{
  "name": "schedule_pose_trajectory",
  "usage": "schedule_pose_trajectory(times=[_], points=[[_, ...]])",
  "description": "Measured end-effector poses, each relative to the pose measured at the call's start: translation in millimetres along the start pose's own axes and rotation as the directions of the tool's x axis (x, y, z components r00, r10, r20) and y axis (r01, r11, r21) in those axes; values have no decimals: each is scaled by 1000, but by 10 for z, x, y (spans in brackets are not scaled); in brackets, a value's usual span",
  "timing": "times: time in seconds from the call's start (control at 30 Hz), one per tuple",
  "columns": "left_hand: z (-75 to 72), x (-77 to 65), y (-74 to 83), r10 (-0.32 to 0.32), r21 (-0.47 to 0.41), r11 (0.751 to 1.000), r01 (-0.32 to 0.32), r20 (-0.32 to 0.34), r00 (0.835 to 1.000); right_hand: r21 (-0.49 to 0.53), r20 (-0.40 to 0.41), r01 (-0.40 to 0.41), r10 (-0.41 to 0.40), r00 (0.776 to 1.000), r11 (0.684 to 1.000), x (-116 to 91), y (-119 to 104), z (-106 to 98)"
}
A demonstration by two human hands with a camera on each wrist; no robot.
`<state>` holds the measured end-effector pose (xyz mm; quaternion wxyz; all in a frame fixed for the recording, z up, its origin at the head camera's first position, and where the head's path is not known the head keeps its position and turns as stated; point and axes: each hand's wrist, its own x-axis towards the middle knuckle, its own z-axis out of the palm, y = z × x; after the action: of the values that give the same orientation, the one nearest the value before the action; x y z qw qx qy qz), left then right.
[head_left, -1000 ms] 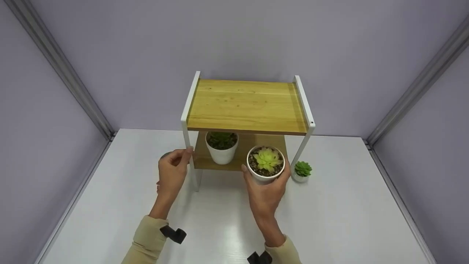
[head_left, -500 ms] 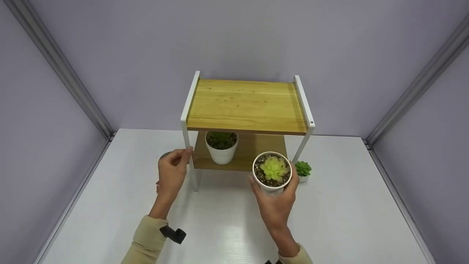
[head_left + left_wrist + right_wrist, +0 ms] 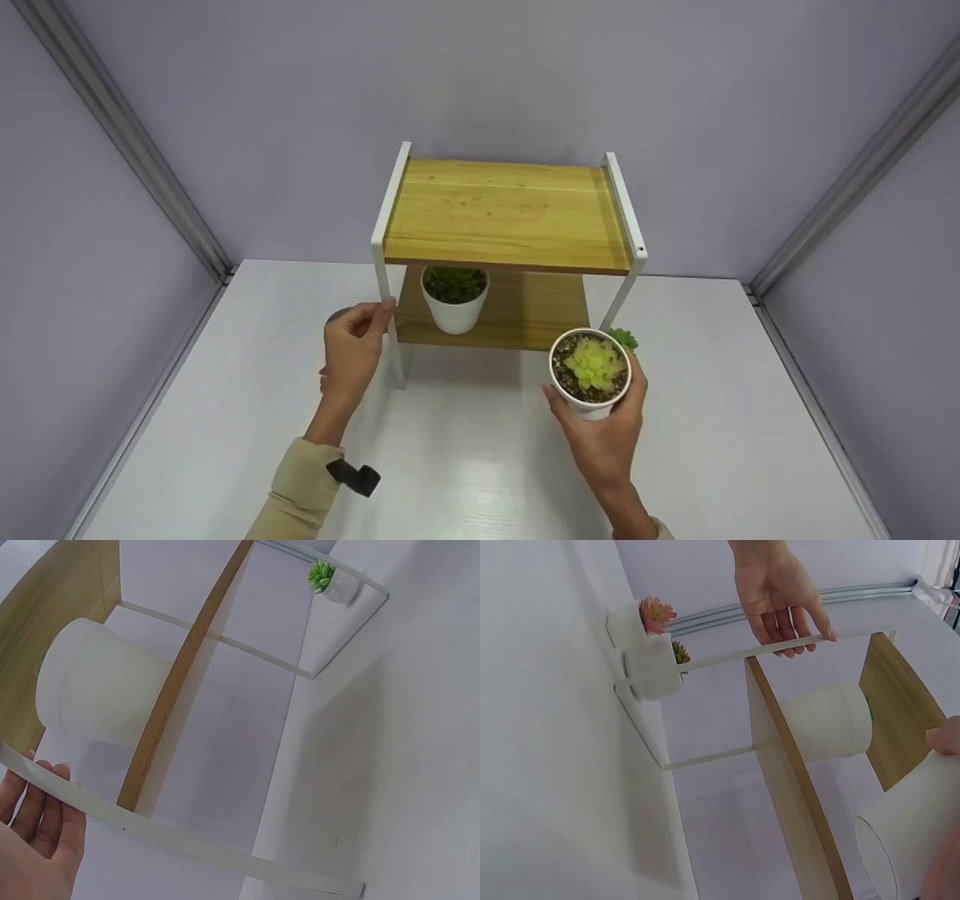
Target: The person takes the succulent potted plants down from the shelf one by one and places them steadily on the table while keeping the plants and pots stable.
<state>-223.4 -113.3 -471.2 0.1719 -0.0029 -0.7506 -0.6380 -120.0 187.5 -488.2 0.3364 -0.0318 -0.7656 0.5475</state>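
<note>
My right hand point(image 3: 606, 442) grips a white pot point(image 3: 591, 411) with a yellow-green succulent point(image 3: 594, 364), raised in front of the rack's right leg. In the right wrist view this pot point(image 3: 919, 829) shows at the lower right, a thumb point(image 3: 945, 737) against it. My left hand point(image 3: 352, 352) holds the front left white leg point(image 3: 382, 281) of a two-tier wooden rack point(image 3: 506, 214), fingers behind the leg in the left wrist view. On the lower board point(image 3: 536, 315) stands another white pot point(image 3: 455, 319) with a dark green plant, partly hidden by the top board.
A small pot with a green succulent point(image 3: 322, 576) stands on the white table point(image 3: 735, 420) right of the rack, mostly behind my right hand's pot. Left of the rack, the right wrist view shows a pot with a pink succulent point(image 3: 657, 613) and another pot point(image 3: 651, 667).
My right hand has carried the potted yellow-green succulent right and toward me, away from the lower board; it now overlaps the small green plant. My left hand has stayed on the leg.
</note>
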Motion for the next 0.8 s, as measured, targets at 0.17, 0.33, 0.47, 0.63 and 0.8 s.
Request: schedule_pose_trajectory(times=[0.17, 0.33, 0.47, 0.63, 0.8], points=[[-3, -4, 1, -11, 19, 1000, 11, 1, 1000, -8, -6, -2, 2, 1000, 1000, 34, 83, -142], [-14, -18, 0, -19, 31, 999, 19, -4, 1000, -8, -19, -28, 28, 999, 1000, 55, 130, -262], [-25, -26, 0, -16, 21, 1000, 16, -6, 1000, -26, -34, -53, 52, 998, 998, 76, 145, -357], [-23, -34, -3, -11, 23, 1000, 11, 1, 1000, -33, -53, -67, 65, 996, 997, 137, 192, -499], [-25, -40, 8, -8, 20, 1000, 8, -2, 1000, -39, -84, -90, 87, 993, 995, 205, 279, -627]])
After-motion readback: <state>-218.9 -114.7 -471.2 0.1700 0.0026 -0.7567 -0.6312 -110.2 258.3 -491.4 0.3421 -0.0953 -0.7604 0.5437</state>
